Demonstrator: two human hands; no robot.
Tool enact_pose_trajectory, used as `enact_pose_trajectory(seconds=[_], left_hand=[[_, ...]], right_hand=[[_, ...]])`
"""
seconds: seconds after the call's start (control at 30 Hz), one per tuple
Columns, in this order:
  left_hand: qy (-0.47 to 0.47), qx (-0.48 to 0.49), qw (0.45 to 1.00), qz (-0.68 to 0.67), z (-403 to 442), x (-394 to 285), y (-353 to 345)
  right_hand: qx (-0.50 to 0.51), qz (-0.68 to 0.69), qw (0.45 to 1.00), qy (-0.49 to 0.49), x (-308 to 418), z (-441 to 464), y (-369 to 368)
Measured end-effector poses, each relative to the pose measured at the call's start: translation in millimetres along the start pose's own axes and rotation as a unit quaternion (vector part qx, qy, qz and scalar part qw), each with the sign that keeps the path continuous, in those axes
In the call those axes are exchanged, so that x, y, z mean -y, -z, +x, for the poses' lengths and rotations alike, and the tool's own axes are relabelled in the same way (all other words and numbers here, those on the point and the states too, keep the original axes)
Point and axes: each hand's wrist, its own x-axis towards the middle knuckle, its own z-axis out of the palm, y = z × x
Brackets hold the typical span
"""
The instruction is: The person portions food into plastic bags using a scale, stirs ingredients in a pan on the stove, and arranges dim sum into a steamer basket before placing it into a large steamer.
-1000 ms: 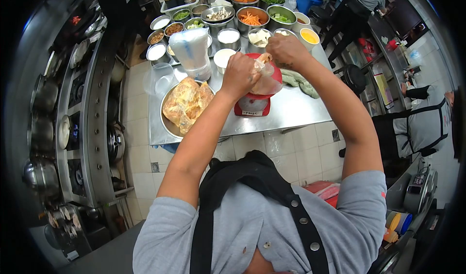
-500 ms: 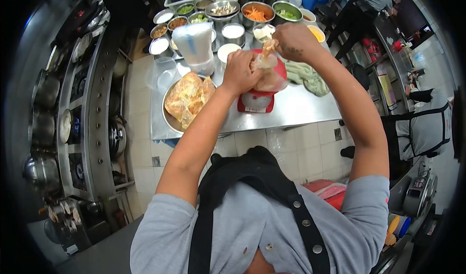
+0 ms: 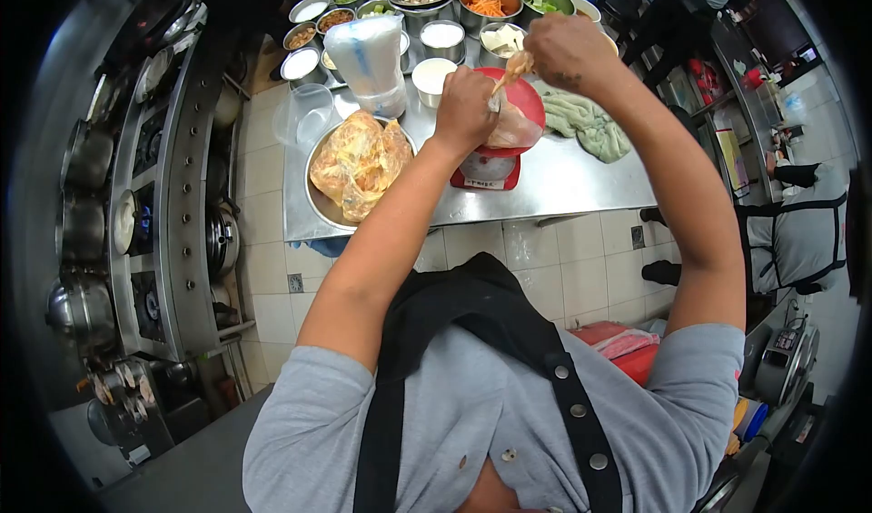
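Over a red kitchen scale, both hands grip a clear plastic bag with pale pink contents, its lower part on the scale's red pan. My left hand is closed round the bag's neck. To its upper right, my right hand pinches the twisted top end of the bag. Left of the scale, a metal bowl holds yellowish-orange food in clear plastic. Behind that bowl stands a stack of clear plastic bags.
Metal bowls of carrots, mushrooms and white cubes line the table's back. A green cloth lies right of the scale, a clear container at the left. Stoves stand left; a co-worker is at the right.
My right hand has moved up and right, drawing the bag's twisted end away from my left hand. My left hand has closed tighter around the neck. The whole view has shifted slightly.
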Motion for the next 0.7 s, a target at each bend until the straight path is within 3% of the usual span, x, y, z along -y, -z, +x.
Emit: enact_pose_trajectory(seconds=[0.1, 0.13, 0.23, 0.3, 0.4, 0.5, 0.53, 0.57, 0.63, 0.7], left_hand=[[-0.015, -0.014, 1.0, -0.005, 10, 0, -4], [-0.017, -0.012, 1.0, -0.009, 9, 0, -4], [0.032, 0.013, 0.999, 0.005, -2, 7, -4], [0.067, 0.027, 0.997, -0.024, -5, 12, -3], [0.08, 0.041, 0.995, -0.04, 3, -4, 10], [0.075, 0.059, 0.994, -0.054, 12, -3, 15], [0.075, 0.079, 0.992, -0.063, 13, -2, 18], [0.076, 0.101, 0.989, -0.072, 13, 0, 22], [0.077, 0.107, 0.99, -0.042, 11, 1, 28], [0.092, 0.115, 0.989, -0.021, 13, 2, 34]], right_hand=[[-0.083, 0.014, 0.995, 0.046, -21, -6, 14], [-0.022, -0.025, 0.999, -0.01, -24, -4, 16], [-0.069, 0.0, 0.986, -0.151, -63, -11, 39], [0.012, -0.098, 0.955, -0.28, -76, -10, 100], [-0.128, -0.022, 0.972, -0.196, -105, -29, 100], [-0.173, 0.056, 0.961, -0.208, -97, -40, 88], [-0.136, 0.096, 0.951, -0.26, -87, -42, 88], [-0.2, 0.103, 0.961, -0.16, -115, -55, 41], [-0.228, 0.144, 0.95, -0.16, -91, -66, 26], [-0.122, 0.172, 0.953, -0.219, -76, -75, 21]])
